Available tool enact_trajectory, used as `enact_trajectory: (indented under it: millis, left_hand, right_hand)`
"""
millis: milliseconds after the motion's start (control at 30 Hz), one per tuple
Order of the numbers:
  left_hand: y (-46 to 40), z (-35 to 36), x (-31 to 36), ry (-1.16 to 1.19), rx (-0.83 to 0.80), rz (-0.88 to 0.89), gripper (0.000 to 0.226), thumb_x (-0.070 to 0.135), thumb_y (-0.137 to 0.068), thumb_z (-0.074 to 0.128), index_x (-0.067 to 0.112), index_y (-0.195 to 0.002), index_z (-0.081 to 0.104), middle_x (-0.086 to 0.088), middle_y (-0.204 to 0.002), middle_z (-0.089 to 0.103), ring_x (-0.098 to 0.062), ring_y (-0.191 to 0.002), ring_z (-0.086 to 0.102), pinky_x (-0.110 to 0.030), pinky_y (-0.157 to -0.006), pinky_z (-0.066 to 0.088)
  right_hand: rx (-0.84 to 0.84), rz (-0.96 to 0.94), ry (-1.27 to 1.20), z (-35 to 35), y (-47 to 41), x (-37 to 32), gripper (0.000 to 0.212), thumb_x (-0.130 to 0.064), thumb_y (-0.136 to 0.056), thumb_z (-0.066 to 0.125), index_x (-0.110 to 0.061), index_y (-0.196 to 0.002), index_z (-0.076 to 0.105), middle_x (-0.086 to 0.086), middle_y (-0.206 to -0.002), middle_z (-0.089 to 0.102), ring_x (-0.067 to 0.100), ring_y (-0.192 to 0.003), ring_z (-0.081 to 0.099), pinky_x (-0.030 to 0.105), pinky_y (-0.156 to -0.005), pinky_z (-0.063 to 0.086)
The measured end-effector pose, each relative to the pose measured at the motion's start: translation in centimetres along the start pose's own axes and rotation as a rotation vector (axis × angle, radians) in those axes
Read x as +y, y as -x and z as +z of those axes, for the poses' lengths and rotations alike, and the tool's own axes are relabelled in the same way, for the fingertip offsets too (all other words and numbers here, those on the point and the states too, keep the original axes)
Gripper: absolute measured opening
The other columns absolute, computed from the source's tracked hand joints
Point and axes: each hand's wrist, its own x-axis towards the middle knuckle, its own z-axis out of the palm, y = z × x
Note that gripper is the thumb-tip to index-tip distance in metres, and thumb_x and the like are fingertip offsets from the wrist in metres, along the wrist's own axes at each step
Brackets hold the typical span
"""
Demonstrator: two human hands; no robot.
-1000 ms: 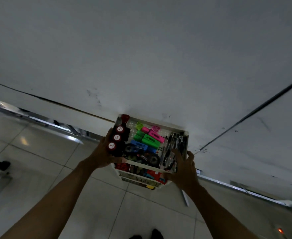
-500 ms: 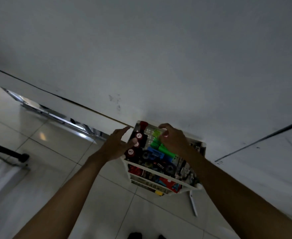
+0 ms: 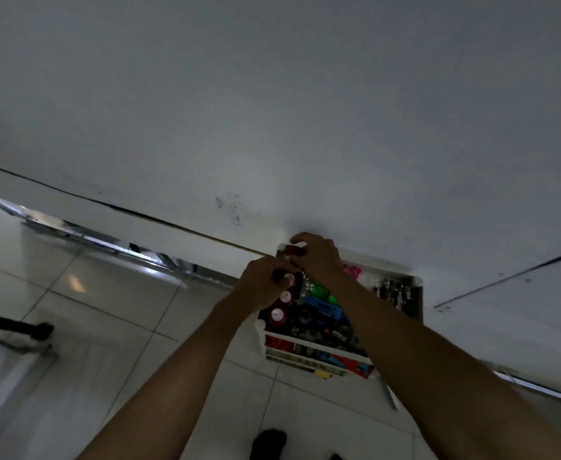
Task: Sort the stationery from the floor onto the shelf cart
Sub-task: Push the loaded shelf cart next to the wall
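At the far-left corner of the cart's top tray: both hands meet over a column of dark red round-capped items.
Right hand [image 3: 318,257]: fingers curled round the farthest dark red item [image 3: 293,250], lifted slightly at the tray's far edge; half a second ago this hand was over the green markers mid-tray, so it has crossed to the left side.
Left hand [image 3: 262,287]: fingers curled about the next red-capped item [image 3: 289,278]; whether it grips or only steadies it I cannot tell for certain, though it looks like a pinch. Half a second ago the fingers were spread flat against the tray's left wall; a second ago the hand cupped that wall from outside.
Red-capped column: two more caps [image 3: 278,315] stand along the tray's left edge, nearer the person, untouched.
Middle of tray: green markers [image 3: 320,290], a blue item [image 3: 322,308], dark tape rolls [image 3: 304,315], partly hidden under the right forearm.
Far edge, right of centre: a pink marker [image 3: 352,271].
Right edge of tray: a row of dark pens [image 3: 395,292].
Shelf cart [image 3: 309,341]: white, against the wall; lower tiers hold red and yellow packets, too dim to name.
Floor [image 3: 106,327]: pale tiles; one thin stick-like item [image 3: 391,396] lies beside the cart's right foot.
Reading of the change: the hands have turned from holding the cart to rearranging within it; sorting appears nearly complete, with that floor item possibly outstanding.
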Motion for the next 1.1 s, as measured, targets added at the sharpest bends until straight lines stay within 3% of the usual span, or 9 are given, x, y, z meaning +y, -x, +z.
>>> enact_trajectory:
  millis: [100, 200, 333, 500, 600, 733, 867, 1100]
  left_hand:
    - [0.0, -0.1, 0.0, 0.018, -0.012, -0.005, 0.02, 0.022, -0.091, 0.063, 0.016, -0.11, 0.069, -0.009, -0.11, 0.067, -0.023, -0.102, 0.061, -0.023, -0.086, 0.041]
    - [0.2, -0.3, -0.1, 0.039, -0.029, -0.009, 0.019, 0.021, -0.091, 0.063, 0.016, -0.108, 0.07, -0.008, -0.109, 0.067, -0.022, -0.102, 0.061, -0.026, -0.087, 0.043]
    - [0.3, -0.2, -0.2, 0.07, -0.01, -0.018, 0.019, 0.02, -0.09, 0.064, 0.016, -0.108, 0.07, -0.007, -0.109, 0.068, -0.022, -0.101, 0.062, -0.023, -0.085, 0.042]
    - [0.4, -0.2, -0.3, 0.087, 0.006, -0.025, 0.02, 0.017, -0.089, 0.066, 0.014, -0.108, 0.07, -0.007, -0.112, 0.068, -0.02, -0.103, 0.061, -0.018, -0.083, 0.039]
    - [0.6, -0.6, -0.3, 0.079, 0.021, -0.012, 0.021, 0.015, -0.089, 0.065, 0.011, -0.11, 0.069, -0.011, -0.113, 0.068, -0.025, -0.104, 0.062, -0.03, -0.092, 0.046]
    - [0.9, -0.6, -0.1, 0.063, 0.034, 0.009, 0.033, 0.018, -0.09, 0.064, 0.012, -0.123, 0.06, -0.008, -0.118, 0.067, -0.024, -0.105, 0.063, -0.03, -0.094, 0.047]
    - [1.2, -0.3, -0.4, 0.072, 0.067, 0.024, 0.031, 0.019, -0.09, 0.064, 0.011, -0.12, 0.06, -0.007, -0.116, 0.066, -0.022, -0.106, 0.063, -0.02, -0.087, 0.041]
    - [1.2, -0.2, -0.8, 0.051, 0.113, 0.045, 0.039, 0.027, -0.091, 0.065, 0.011, -0.125, 0.059, -0.01, -0.116, 0.063, -0.026, -0.104, 0.06, -0.034, -0.091, 0.045]
  right_hand:
    - [0.023, -0.059, 0.008, -0.2, 0.5, -0.1, 0.043, -0.021, -0.08, 0.075, -0.016, -0.121, 0.066, 0.006, -0.122, 0.066, 0.024, -0.111, 0.06, 0.028, -0.098, 0.045]
    - [0.017, -0.087, 0.0, -0.3, 1.2, 0.0, 0.035, -0.019, -0.082, 0.074, -0.015, -0.116, 0.066, 0.005, -0.117, 0.068, 0.022, -0.107, 0.062, 0.018, -0.087, 0.041]
    - [-0.092, -0.076, 0.096, -0.3, 1.9, 0.3, 0.036, -0.014, -0.085, 0.069, -0.017, -0.119, 0.059, 0.006, -0.12, 0.065, 0.026, -0.105, 0.061, 0.026, -0.083, 0.046]
    - [-0.16, -0.096, 0.235, 0.0, 2.8, 0.7, 0.024, -0.017, -0.094, 0.054, -0.009, -0.117, 0.059, 0.01, -0.116, 0.064, 0.028, -0.103, 0.06, 0.024, -0.078, 0.038]
    - [-0.183, -0.093, 0.158, -0.2, 3.2, 0.9, 0.025, -0.013, -0.096, 0.054, -0.004, -0.118, 0.06, 0.014, -0.117, 0.064, 0.028, -0.106, 0.059, 0.032, -0.091, 0.046]
    - [-0.221, -0.134, 0.083, -0.4, 3.6, 0.9, 0.046, -0.01, -0.096, 0.056, -0.012, -0.141, 0.047, 0.01, -0.142, 0.05, 0.025, -0.129, 0.047, 0.032, -0.111, 0.033]
    - [-0.238, -0.102, 0.057, 0.2, 3.3, 1.2, 0.055, -0.005, -0.094, 0.057, -0.016, -0.145, 0.041, 0.008, -0.148, 0.045, 0.024, -0.135, 0.041, 0.034, -0.115, 0.029]
    - [-0.178, -0.101, -0.074, 0.7, 3.5, 1.6, 0.065, 0.009, -0.088, 0.058, -0.012, -0.146, 0.038, 0.011, -0.148, 0.043, 0.025, -0.135, 0.041, 0.025, -0.112, 0.029]
